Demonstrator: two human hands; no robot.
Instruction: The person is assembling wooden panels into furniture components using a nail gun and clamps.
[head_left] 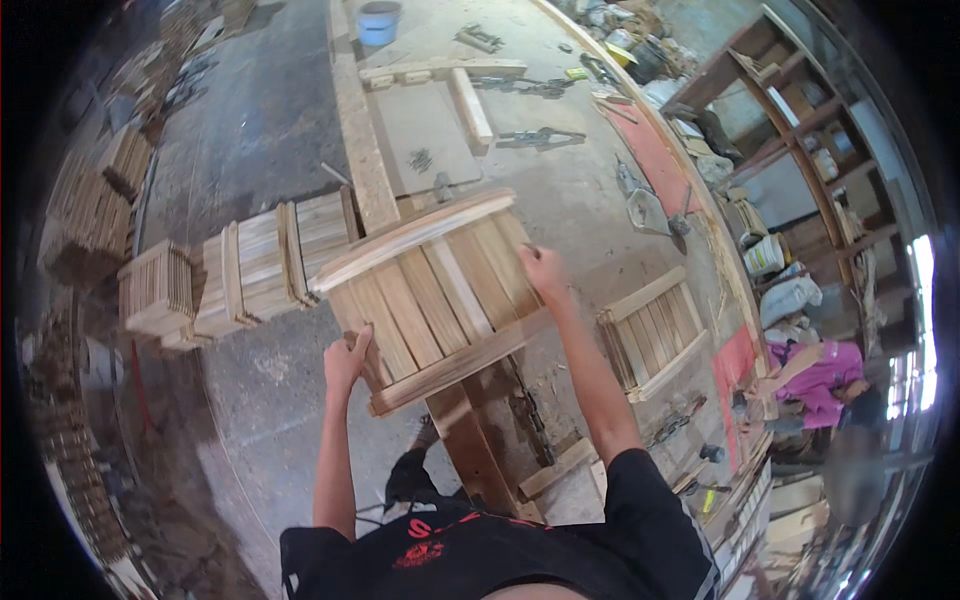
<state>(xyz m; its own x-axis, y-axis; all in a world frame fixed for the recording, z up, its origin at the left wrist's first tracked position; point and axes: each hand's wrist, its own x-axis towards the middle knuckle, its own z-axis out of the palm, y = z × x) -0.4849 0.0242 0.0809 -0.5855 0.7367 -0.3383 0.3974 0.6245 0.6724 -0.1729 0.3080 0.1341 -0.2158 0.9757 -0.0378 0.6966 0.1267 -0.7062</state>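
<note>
Between my hands is a slatted wooden panel (432,297), its upright boards joined by a rail along the far edge and another along the near edge. It is held above the floor and the end of a wooden beam. My left hand (347,362) is closed on its left side, near the front corner. My right hand (543,273) grips the right side, fingers curled over the edge. A second slatted panel (655,330) lies on the worktable to the right of my right forearm.
Slatted panels (262,262) are stacked on the left, beside bundled slats (157,287). Clamps (541,137), a wooden corner frame (470,105) and a blue bucket (379,24) are on the worktable. Another person in pink (822,378) works at the far right, near wooden shelving (800,130).
</note>
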